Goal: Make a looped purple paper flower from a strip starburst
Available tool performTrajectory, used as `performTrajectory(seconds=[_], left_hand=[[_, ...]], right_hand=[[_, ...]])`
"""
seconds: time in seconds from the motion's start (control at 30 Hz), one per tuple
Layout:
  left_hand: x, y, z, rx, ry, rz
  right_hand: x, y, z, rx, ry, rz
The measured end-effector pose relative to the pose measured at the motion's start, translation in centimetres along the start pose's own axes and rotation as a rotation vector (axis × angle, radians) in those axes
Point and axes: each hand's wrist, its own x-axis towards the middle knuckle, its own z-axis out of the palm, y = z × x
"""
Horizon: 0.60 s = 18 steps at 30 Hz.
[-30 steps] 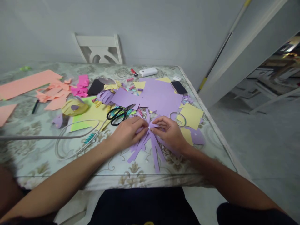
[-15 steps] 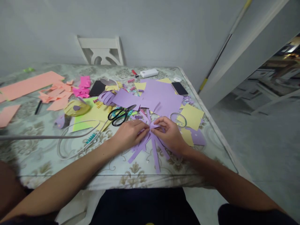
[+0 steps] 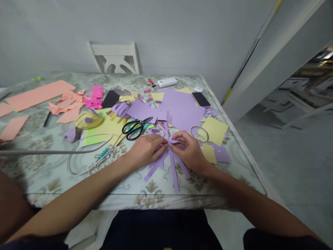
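Purple paper strips (image 3: 173, 172) near black scissors (image 3: 141, 124) and yellow sheet (image 3: 215, 130).

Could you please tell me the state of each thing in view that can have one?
Left hand: pinched shut on the purple strips
Right hand: pinched on the same strips
Purple strips: crossed at the middle, ends fanned out
Scissors: lying down, unheld
Phone at right: lying flat, upper face dark
Pink paper: crumpled
Turquoise coil: curled
Large purple sheet: lying flat
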Motion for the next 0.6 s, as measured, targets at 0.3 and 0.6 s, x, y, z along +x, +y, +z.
performTrajectory(seconds=[0.3, 0.6], left_hand=[[-0.03, -0.04, -0.08, -0.003, 0.02, 0.019], [-0.05, -0.1, -0.21, -0.018, 0.035, 0.017]], right_hand=[[-0.07, -0.19, -0.08, 0.011, -0.014, -0.019], [0.01, -0.24, -0.1, 0.026, -0.01, -0.013]])
